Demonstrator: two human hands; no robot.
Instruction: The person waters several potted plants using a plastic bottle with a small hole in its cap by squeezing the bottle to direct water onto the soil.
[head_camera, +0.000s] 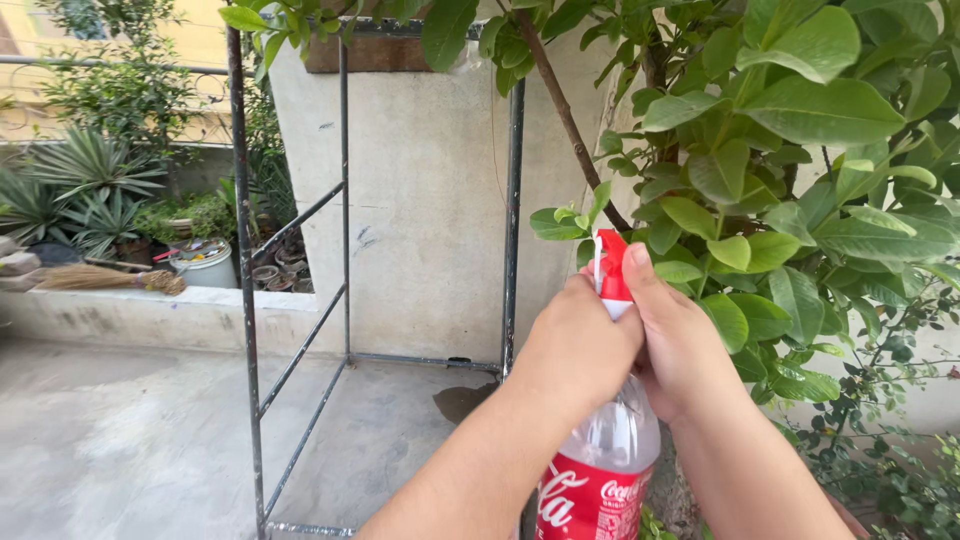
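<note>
I hold a clear plastic bottle (612, 450) with a red label, upright, in front of me. A red and white spray head (610, 265) sits on its neck. My left hand (575, 345) wraps the neck just below the spray head. My right hand (680, 340) grips the spray head from the right, its thumb lying up along the red top. The nozzle points at the leafy plant (780, 170) to the right, whose nearest leaves are a few centimetres from it.
A rusty metal frame stand (345, 250) stands against a concrete wall (430, 200) on the left. Beyond a low ledge (150, 315) are spiky potted plants (80, 195), a broom and small pots. The floor is bare concrete with a wet patch.
</note>
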